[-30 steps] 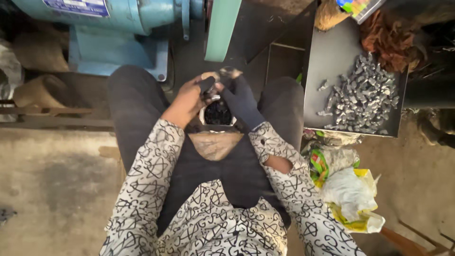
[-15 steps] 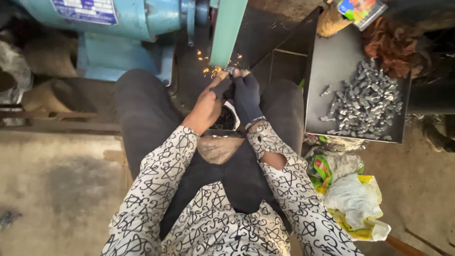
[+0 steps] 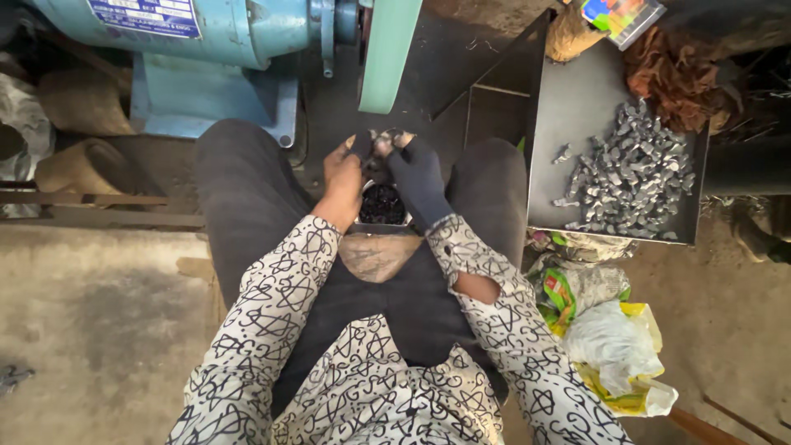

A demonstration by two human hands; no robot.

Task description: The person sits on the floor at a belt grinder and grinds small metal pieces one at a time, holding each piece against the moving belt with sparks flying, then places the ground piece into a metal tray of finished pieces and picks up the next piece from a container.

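1. Here the left hand [image 3: 344, 175] and the gloved right hand [image 3: 418, 180] meet just below the green wheel [image 3: 387, 53], fingertips pinched together on a small metal piece [image 3: 381, 142].
2. Both hands are clenched on that piece; its shape is too small to tell.
3. The piece sits just under the wheel's lower edge, close to it; whether it touches the wheel I cannot tell.
4. Below the wheel, between the knees, a small tin [image 3: 381, 206] holds dark bits.
5. Left of the wheel stands the blue motor [image 3: 206, 33].
6. Right of the wheel, a grey tray [image 3: 577, 107] carries a heap of silvery parts [image 3: 630, 169].
7. Further below and right of the wheel lie crumpled plastic bags [image 3: 610, 338] on the floor.
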